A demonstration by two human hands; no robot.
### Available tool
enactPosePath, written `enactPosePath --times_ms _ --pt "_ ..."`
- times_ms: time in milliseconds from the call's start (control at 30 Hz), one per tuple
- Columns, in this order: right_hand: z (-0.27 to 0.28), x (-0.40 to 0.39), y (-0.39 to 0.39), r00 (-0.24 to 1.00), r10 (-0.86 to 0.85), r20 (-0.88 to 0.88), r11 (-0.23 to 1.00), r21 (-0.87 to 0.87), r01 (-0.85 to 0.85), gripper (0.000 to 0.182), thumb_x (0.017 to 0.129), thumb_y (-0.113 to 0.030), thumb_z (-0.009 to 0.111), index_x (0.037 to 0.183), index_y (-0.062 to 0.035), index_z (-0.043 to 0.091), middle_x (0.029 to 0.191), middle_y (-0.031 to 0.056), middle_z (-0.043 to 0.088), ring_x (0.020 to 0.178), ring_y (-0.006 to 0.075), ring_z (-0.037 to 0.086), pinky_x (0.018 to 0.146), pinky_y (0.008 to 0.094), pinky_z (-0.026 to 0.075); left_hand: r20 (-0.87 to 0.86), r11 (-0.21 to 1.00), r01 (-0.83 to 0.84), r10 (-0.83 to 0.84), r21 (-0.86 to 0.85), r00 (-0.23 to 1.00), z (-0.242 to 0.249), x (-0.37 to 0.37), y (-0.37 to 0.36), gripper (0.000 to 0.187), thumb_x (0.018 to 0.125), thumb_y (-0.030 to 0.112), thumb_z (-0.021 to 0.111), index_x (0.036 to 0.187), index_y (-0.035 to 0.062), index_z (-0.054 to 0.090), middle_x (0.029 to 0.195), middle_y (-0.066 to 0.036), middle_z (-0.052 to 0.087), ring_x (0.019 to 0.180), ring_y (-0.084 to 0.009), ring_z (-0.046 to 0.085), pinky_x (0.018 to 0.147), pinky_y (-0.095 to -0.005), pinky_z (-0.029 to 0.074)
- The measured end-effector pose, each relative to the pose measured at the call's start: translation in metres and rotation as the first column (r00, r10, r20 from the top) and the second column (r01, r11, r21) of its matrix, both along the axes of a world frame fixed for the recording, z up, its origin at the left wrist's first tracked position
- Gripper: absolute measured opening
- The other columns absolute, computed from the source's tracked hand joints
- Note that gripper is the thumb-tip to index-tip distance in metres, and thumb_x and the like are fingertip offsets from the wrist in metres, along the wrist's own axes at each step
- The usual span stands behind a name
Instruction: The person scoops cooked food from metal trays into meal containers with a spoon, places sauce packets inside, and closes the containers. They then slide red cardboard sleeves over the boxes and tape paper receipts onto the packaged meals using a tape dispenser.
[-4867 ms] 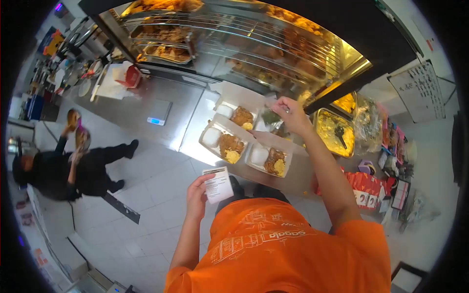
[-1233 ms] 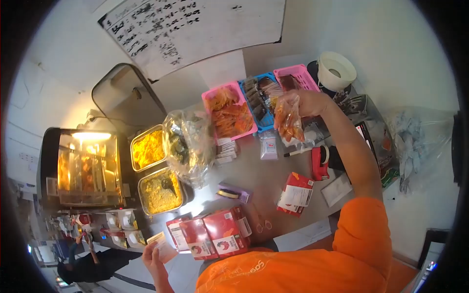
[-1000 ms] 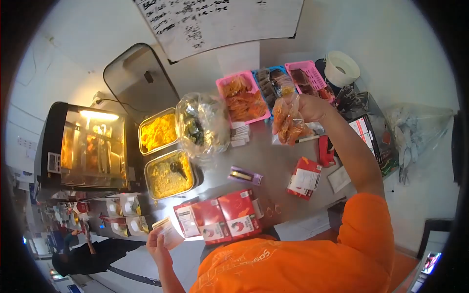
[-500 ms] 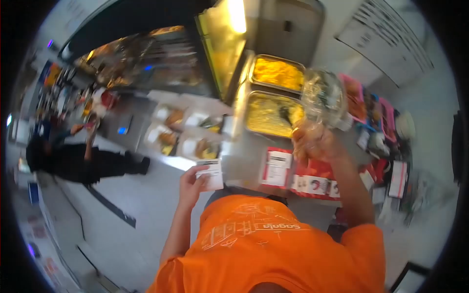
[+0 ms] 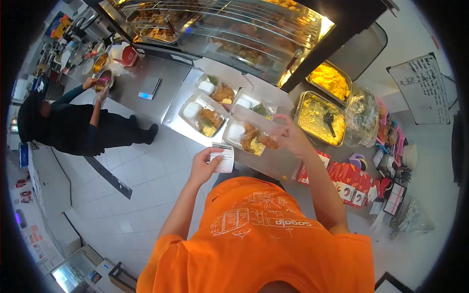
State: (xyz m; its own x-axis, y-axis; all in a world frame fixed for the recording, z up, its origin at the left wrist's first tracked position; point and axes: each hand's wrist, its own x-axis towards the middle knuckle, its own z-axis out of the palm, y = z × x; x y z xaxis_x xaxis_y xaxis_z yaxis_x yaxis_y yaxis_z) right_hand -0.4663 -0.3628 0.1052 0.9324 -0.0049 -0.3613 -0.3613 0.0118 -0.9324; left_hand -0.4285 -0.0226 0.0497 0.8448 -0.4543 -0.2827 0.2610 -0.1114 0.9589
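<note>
A white printed paper slip [image 5: 223, 158] is pinched in my left hand [image 5: 205, 167], close to the counter's front edge. My right hand [image 5: 293, 139] reaches over the near right meal box [image 5: 240, 152], its fingers apart at the box's right side. Inside that box are white rice, fried pieces and yellow egg. Three more open boxes with similar food sit beside it: the left box [image 5: 188, 119], the back left box [image 5: 202, 84] and the back right box [image 5: 246, 97].
Right of the boxes are a tray of scrambled egg [image 5: 312, 110] with a black spoon [image 5: 330, 123] and another yellow-filled tray [image 5: 330, 83]. Red packets [image 5: 349, 178] lie near the front edge. A glass food cabinet [image 5: 234, 34] stands behind. A person [image 5: 83, 124] works at the left.
My right hand has moved left from above the red packets to the near right meal box. My left hand keeps the slip. The view has shifted, showing more of the cabinet.
</note>
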Motion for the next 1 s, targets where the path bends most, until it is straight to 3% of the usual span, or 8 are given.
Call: enactPosePath --times_ms 233,333,400,533,600,733,833,1000 --pt "0.023 0.041 -0.02 0.963 -0.267 -0.032 0.879 0.401 0.257 0.036 0.092 -0.004 0.064 0.126 0.0036 0.055 0.108 0.0085 0.066 0.099 0.0174 0.065 0.087 0.0328 0.053 -0.008 1.0 -0.006 0.005 -0.017 1.0 -0.001 0.012 0.004 0.019 0.092 0.005 0.064 0.111 0.0046 0.068 0.084 -0.002 0.068 0.068 -0.0055 0.061 0.057 -0.022 0.049" --pt "0.026 0.068 -0.024 0.973 -0.221 0.068 0.937 0.29 0.193 0.025 0.092 -0.008 0.065 0.115 0.0016 0.062 0.102 0.0068 0.067 0.093 0.0155 0.066 0.081 0.0301 0.053 -0.142 1.0 0.007 -0.003 0.027 0.99 0.021 0.017 0.005 0.02 0.092 0.001 0.061 0.111 0.0017 0.067 0.099 -0.005 0.068 0.085 -0.0096 0.063 0.074 -0.026 0.053" --pt "0.02 0.086 -0.023 0.951 -0.252 0.178 0.966 -0.016 0.259 0.019 0.092 -0.011 0.067 0.107 0.0002 0.065 0.094 0.0042 0.066 0.084 0.012 0.063 0.07 0.0265 0.051 -0.111 1.0 -0.019 0.018 -0.011 0.994 0.014 0.018 0.008 0.02 0.092 0.003 0.063 0.112 0.003 0.067 0.093 -0.004 0.068 0.079 -0.0078 0.063 0.066 -0.0244 0.052" --pt "0.02 0.108 -0.024 0.967 -0.228 0.117 0.972 -0.035 0.233 0.017 0.089 -0.013 0.071 0.1 -0.0016 0.064 0.086 0.0012 0.062 0.073 0.0093 0.057 0.063 0.0252 0.046 -0.058 0.998 -0.061 0.06 -0.019 0.997 0.019 0.021 0.016 0.021 0.092 0.004 0.064 0.114 0.0032 0.066 0.09 -0.004 0.069 0.074 -0.0071 0.063 0.061 -0.0234 0.053" --pt "0.023 0.113 -0.02 0.975 -0.183 0.123 0.894 -0.392 0.217 0.018 0.087 -0.012 0.074 0.097 -0.003 0.063 0.078 -0.001 0.058 0.066 0.0075 0.051 0.057 0.0254 0.042 -0.058 0.997 -0.077 0.076 -0.019 0.995 0.018 0.024 0.024 0.021 0.092 0.004 0.064 0.113 0.0033 0.066 0.091 -0.004 0.069 0.074 -0.0074 0.064 0.062 -0.0236 0.053" --pt "0.038 0.124 0.002 0.946 -0.3 0.121 0.895 -0.307 0.323 0.02 0.084 -0.009 0.075 0.098 -0.0027 0.062 0.075 -0.0018 0.056 0.062 0.0074 0.049 0.054 0.0248 0.039 -0.082 0.99 -0.135 0.132 -0.039 0.988 0.013 0.027 0.04 0.022 0.091 0.002 0.063 0.113 0.0035 0.066 0.093 -0.005 0.069 0.075 -0.0081 0.064 0.064 -0.0239 0.054" --pt "0.039 0.145 0.017 0.975 -0.133 0.176 0.989 0.094 0.118 0.022 0.084 -0.005 0.074 0.102 -0.0023 0.061 0.075 -0.0012 0.054 0.061 0.007 0.048 0.052 0.0245 0.037 -0.078 0.988 -0.147 0.143 -0.051 0.987 0.01 0.029 0.051 0.022 0.091 0.002 0.063 0.114 0.0037 0.066 0.091 -0.004 0.069 0.076 -0.0082 0.064 0.064 -0.0239 0.054" --pt "0.056 0.166 0.042 0.989 -0.056 0.135 0.994 -0.081 0.067 0.017 0.085 -0.008 0.073 0.098 -0.0035 0.063 0.073 -0.001 0.058 0.063 0.0077 0.051 0.053 0.0254 0.042 -0.033 0.988 -0.151 0.15 -0.03 0.988 0.013 0.035 0.066 0.022 0.092 0.002 0.063 0.113 0.0039 0.067 0.088 -0.003 0.067 0.072 -0.0072 0.062 0.063 -0.0236 0.053"
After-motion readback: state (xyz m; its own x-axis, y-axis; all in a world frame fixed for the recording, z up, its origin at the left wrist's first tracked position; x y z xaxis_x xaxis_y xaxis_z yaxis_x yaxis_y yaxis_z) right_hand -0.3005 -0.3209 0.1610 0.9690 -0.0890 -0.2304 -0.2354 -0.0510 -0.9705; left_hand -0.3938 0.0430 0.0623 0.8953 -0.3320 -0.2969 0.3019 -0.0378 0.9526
